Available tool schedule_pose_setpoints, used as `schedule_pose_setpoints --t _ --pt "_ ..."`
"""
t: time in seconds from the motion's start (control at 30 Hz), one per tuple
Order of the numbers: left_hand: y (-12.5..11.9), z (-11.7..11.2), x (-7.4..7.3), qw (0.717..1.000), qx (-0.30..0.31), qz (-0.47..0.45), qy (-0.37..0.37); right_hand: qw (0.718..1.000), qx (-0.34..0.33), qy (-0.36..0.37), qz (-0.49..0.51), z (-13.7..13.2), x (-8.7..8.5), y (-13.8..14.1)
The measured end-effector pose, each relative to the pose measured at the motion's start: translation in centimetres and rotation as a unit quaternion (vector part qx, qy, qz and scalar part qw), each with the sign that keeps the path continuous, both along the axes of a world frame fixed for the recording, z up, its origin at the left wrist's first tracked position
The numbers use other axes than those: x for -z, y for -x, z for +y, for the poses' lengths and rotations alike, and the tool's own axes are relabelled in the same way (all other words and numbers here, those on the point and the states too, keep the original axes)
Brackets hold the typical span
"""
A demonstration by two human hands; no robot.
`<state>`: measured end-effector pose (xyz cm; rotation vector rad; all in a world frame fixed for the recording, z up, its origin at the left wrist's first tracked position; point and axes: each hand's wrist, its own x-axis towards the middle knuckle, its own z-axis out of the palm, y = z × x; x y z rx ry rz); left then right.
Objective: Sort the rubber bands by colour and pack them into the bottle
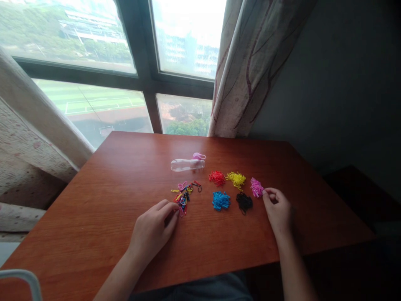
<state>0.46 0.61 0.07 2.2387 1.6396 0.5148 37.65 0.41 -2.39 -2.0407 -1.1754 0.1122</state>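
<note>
A small mixed pile of coloured rubber bands (184,195) lies left of centre on the table. My left hand (156,225) is at its near edge, thumb and forefinger pinched on a pink rubber band (181,212). To the right are single-colour piles: red bands (217,178), yellow bands (236,179), blue bands (221,201), black bands (244,202) and pink bands (256,187). My right hand (278,209) touches the pink pile's right edge with thumb and forefinger closed together; whatever is between these fingertips is hidden.
Behind the piles a clear plastic bottle (187,165) lies on its side, a pink cap (199,156) beside its right end. The brown wooden table (103,200) reaches back to a window (147,79) and patterned curtains (238,75). A pale curved bar (23,274) shows at lower left.
</note>
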Motion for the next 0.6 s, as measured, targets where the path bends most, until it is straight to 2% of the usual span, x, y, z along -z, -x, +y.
schedule_pose_setpoints --t 0.17,0.3,0.37,0.47,0.6 --pt "0.1 -0.1 0.1 1.0 0.003 -0.008 -0.003 1.0 0.0 -0.004 0.0 -0.3 -0.5 0.6" --pt "0.2 -0.1 0.2 1.0 0.005 -0.013 -0.014 0.999 -0.025 -0.035 -0.004 -1.3 -1.6 3.3" --pt "0.1 -0.2 0.1 1.0 0.01 -0.011 -0.019 0.997 -0.062 -0.05 -0.006 -1.8 -2.1 5.7" --pt "-0.4 -0.4 -0.1 0.999 0.024 0.001 -0.028 0.983 -0.169 -0.06 0.036 -2.3 -2.4 10.0" --pt "-1.3 -0.8 -0.4 0.998 0.041 0.024 -0.037 0.959 -0.269 -0.04 0.077 -2.9 -1.8 14.5"
